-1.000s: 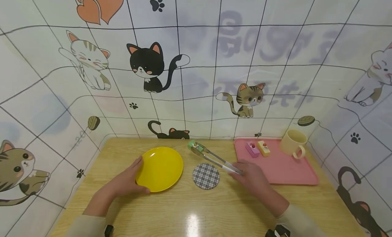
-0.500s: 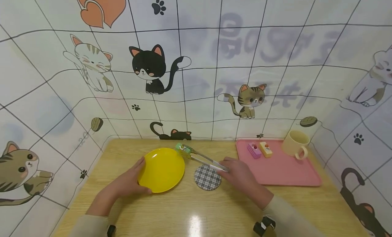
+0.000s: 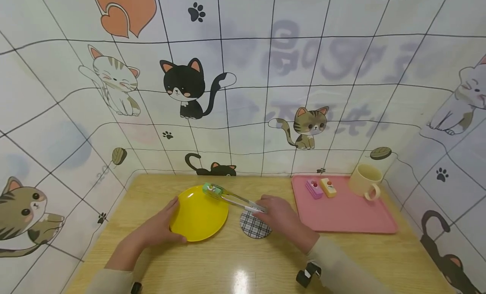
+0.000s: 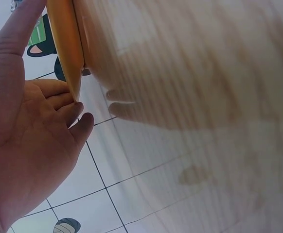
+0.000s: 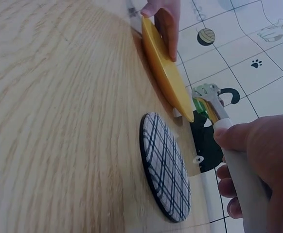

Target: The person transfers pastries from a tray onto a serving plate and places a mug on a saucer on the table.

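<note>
My left hand [image 3: 158, 227] grips the left side of a yellow plate [image 3: 197, 222], thumb at the near rim and fingers along the far side. In the left wrist view the plate's edge [image 4: 66, 39] lies against the fingers. My right hand [image 3: 276, 214] holds metal tongs [image 3: 237, 201] by their pale handle [image 5: 243, 189]. A small green toy cake slice [image 3: 212, 190] sits between the tong tips, above the plate's far part. Below the tongs, a round checked coaster [image 3: 255, 225] lies on the table, partly covered in the head view.
A pink tray [image 3: 345, 218] stands to the right, bearing a purple toy cake slice [image 3: 314, 188], a yellow one [image 3: 328, 187] and a cream mug [image 3: 364, 179]. A cat-patterned sheet [image 3: 247, 95] encloses the wooden table [image 3: 205, 264] at the back and sides.
My right hand has moved left with the tongs, carrying the green cake slice from beyond the coaster to over the plate. The left hand has stayed at the plate.
</note>
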### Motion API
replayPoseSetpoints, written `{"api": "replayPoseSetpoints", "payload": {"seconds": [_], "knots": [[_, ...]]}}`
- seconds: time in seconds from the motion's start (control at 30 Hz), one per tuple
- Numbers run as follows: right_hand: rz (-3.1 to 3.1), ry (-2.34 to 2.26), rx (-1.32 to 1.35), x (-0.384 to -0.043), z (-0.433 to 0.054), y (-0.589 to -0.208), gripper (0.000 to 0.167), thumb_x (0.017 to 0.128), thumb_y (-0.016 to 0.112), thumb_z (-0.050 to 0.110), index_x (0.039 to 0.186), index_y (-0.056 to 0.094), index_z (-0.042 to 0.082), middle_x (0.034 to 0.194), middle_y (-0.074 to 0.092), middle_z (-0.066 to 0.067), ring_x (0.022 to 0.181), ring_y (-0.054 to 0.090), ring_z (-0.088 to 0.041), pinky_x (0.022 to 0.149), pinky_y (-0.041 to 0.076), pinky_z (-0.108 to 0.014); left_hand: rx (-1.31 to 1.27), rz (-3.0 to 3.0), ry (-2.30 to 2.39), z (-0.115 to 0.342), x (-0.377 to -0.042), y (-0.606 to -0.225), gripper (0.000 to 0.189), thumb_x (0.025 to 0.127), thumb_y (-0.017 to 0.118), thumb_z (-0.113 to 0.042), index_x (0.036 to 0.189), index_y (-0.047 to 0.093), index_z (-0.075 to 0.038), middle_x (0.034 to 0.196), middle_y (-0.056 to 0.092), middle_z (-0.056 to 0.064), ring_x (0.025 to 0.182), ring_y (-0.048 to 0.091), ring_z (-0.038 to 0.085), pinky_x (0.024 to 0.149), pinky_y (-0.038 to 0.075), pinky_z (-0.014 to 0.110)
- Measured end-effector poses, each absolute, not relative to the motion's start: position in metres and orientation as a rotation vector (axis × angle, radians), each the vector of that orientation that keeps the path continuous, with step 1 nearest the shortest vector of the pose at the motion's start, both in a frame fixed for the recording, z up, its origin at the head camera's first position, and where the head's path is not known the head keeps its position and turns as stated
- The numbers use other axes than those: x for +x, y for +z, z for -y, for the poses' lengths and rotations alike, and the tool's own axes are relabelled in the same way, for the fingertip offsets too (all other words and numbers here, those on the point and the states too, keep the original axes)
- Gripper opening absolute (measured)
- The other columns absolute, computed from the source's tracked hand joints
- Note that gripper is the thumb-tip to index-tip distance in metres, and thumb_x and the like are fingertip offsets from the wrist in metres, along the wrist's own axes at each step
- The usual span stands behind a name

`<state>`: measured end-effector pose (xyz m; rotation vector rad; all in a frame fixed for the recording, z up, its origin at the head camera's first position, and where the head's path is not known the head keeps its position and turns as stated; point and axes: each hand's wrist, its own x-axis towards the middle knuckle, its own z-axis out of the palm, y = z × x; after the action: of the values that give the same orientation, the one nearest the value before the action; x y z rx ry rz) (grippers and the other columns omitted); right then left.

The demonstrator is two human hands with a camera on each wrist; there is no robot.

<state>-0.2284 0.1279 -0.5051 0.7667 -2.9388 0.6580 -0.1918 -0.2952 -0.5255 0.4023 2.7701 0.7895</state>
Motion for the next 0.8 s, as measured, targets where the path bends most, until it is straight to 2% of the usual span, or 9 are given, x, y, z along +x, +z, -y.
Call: {"api": "replayPoseSetpoints", "payload": {"seconds": [0.23,0.37,0.57,0.8], "knots": [[2.888,0.660,0.836,-0.234,-0.115,-0.508,0.032,0.100,0.084,0.030,0.123,0.084,0.007,0.114,0.078,-0.005,0.101,0.075,-0.026,0.091,0.065,-0.048,0.408,-2.773,0.792,0.296,-0.192,-0.527,0.139,0.078,0.098,-0.058,0.172,0.020,0.008,0.181,0.009,0.030,0.164,0.023,0.053,0.130,0.025,0.065],[2.873,0.635,0.869,-0.237,-0.111,-0.511,0.030,0.101,0.083,0.031,0.121,0.084,0.008,0.108,0.077,-0.002,0.095,0.074,-0.023,0.086,0.065,-0.045,0.404,-2.768,0.792,0.296,-0.191,-0.525,0.138,0.079,0.098,-0.057,0.172,0.020,0.009,0.181,0.009,0.030,0.164,0.022,0.053,0.130,0.025,0.065],[2.889,0.615,0.886,-0.242,-0.107,-0.514,0.031,0.101,0.083,0.031,0.121,0.084,0.008,0.110,0.079,-0.004,0.096,0.075,-0.024,0.086,0.064,-0.046,0.410,-2.764,0.804,0.296,-0.191,-0.523,0.138,0.078,0.098,-0.057,0.171,0.021,0.010,0.181,0.009,0.030,0.164,0.021,0.053,0.130,0.024,0.065],[2.948,0.614,0.867,-0.244,-0.103,-0.516,0.035,0.102,0.083,0.032,0.128,0.083,0.008,0.119,0.079,-0.006,0.104,0.075,-0.026,0.092,0.064,-0.047,0.417,-2.764,0.804,0.297,-0.193,-0.527,0.138,0.079,0.098,-0.057,0.172,0.020,0.009,0.181,0.009,0.030,0.164,0.020,0.053,0.130,0.024,0.065]]}}
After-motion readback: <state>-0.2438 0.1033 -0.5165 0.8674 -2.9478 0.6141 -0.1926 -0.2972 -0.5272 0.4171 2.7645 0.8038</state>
